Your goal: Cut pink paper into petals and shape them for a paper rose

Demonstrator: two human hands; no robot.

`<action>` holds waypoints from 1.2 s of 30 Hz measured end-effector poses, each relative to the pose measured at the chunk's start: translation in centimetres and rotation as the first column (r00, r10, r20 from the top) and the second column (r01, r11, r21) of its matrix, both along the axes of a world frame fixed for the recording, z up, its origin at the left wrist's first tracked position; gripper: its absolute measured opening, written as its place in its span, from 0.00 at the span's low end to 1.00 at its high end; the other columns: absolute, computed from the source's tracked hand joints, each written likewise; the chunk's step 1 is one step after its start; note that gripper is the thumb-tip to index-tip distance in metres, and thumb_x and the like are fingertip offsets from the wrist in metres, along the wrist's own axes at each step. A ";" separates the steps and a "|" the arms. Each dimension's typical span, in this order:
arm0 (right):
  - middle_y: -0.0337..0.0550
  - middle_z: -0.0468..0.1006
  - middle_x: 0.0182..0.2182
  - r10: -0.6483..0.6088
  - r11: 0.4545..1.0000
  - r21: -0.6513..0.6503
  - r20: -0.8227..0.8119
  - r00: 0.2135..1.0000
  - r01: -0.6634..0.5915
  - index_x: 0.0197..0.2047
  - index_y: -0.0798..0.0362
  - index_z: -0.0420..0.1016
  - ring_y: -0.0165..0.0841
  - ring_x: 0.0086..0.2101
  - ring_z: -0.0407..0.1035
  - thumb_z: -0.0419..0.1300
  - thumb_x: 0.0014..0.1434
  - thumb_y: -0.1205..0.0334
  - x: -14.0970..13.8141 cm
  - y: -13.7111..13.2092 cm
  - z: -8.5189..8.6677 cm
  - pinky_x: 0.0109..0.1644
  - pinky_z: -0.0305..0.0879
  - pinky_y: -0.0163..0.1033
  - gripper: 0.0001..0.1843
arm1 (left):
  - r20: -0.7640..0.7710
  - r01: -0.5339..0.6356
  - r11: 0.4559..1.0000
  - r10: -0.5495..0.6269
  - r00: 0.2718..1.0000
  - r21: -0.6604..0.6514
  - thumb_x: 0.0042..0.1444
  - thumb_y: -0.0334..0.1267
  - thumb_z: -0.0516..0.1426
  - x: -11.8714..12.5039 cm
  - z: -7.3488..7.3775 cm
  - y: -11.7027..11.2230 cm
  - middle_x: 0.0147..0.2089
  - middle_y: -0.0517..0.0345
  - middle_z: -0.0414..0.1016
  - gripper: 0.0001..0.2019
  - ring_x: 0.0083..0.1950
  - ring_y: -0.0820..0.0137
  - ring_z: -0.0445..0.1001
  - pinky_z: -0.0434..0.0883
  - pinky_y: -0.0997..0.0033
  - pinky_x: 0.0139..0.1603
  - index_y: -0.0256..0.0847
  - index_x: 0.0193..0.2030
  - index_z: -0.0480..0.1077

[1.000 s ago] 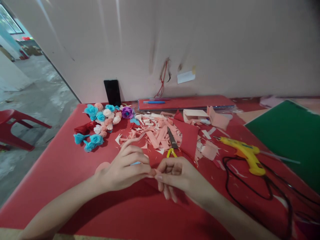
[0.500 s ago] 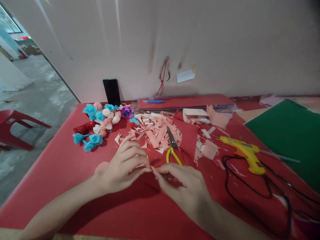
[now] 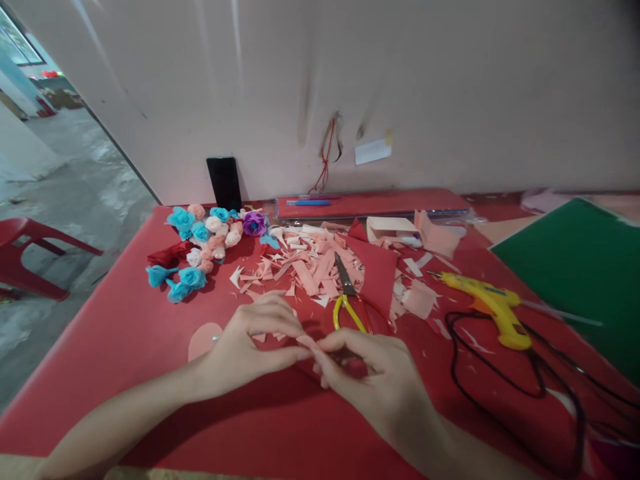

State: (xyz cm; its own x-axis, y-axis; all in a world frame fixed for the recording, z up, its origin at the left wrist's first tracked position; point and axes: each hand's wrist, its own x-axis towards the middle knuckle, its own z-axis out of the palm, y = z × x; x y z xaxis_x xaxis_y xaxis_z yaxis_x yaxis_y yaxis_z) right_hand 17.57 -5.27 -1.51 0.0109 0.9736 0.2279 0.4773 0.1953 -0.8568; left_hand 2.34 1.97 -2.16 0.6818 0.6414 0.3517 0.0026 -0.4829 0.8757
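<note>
- No brand, label or readable writing shows anywhere; the pale slip of paper [image 3: 373, 152] stuck to the wall is too blurred to read.
- The red table [image 3: 125, 320] ends at its left edge, with bare floor and a red chair [image 3: 25, 257] beyond it; the wall closes off the far side.
- Open red surface lies in front of and to the left of the hands; the right side is crowded by the yellow glue gun [image 3: 493, 308] and its looping black cord [image 3: 500, 373], with a green sheet [image 3: 580, 267] past them.
- The left hand [image 3: 250, 347] has its fingers curled in, thumb and fingertips pinched shut on a small pink paper piece [image 3: 306, 341] low over the table's middle.
- The right hand [image 3: 375, 380] meets it there, fingertips closed on the same piece from the other side, so the two hands touch at the tips.
- Just behind the hands lie yellow-handled scissors [image 3: 347, 297] on a pile of pink paper scraps [image 3: 310, 263].
- A cluster of paper flowers [image 3: 205, 247] in blue, pink, white and purple sits farther left, well apart from the hands.
- A dark phone [image 3: 224, 182] leans upright against the wall.
</note>
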 end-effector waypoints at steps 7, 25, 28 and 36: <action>0.36 0.72 0.13 0.002 0.996 -0.085 -0.059 0.998 -0.007 0.21 0.56 0.70 0.24 0.15 0.66 0.55 0.48 0.69 0.2 0.0 0.0 0.17 0.60 0.24 0.08 | 0.026 -0.029 0.998 0.030 0.999 -0.048 0.46 0.29 0.60 0.1 -0.1 -0.2 0.24 0.56 0.75 0.02 0.30 0.72 0.66 0.65 0.69 0.35 0.37 0.27 0.75; 0.38 0.73 0.19 -0.035 0.935 0.353 0.200 0.979 -0.039 0.26 0.58 0.69 0.24 0.20 0.66 0.53 0.55 0.70 0.1 -0.1 -0.9 0.26 0.61 0.27 0.08 | 0.077 -0.011 0.976 0.028 0.997 -0.217 0.49 0.30 0.58 0.0 -0.6 -0.2 0.24 0.59 0.69 0.04 0.29 0.74 0.65 0.64 0.69 0.34 0.37 0.25 0.71; 0.38 0.73 0.19 -0.063 0.925 0.378 0.234 0.970 -0.032 0.26 0.57 0.68 0.24 0.20 0.67 0.52 0.57 0.70 0.0 -0.1 -1.0 0.26 0.60 0.27 0.09 | 0.089 0.001 0.954 0.027 0.996 -0.299 0.51 0.31 0.57 0.1 -0.8 -0.4 0.24 0.60 0.68 0.05 0.30 0.74 0.64 0.63 0.71 0.33 0.37 0.25 0.70; 0.39 0.75 0.20 -0.104 0.909 0.417 0.289 0.952 -0.027 0.28 0.56 0.68 0.26 0.21 0.69 0.50 0.57 0.71 -0.1 0.1 -1.4 0.26 0.62 0.29 0.09 | 0.051 -0.045 0.914 0.071 0.996 -0.404 0.51 0.32 0.56 0.4 -1.4 -0.8 0.25 0.61 0.65 0.06 0.30 0.74 0.63 0.61 0.73 0.33 0.37 0.25 0.66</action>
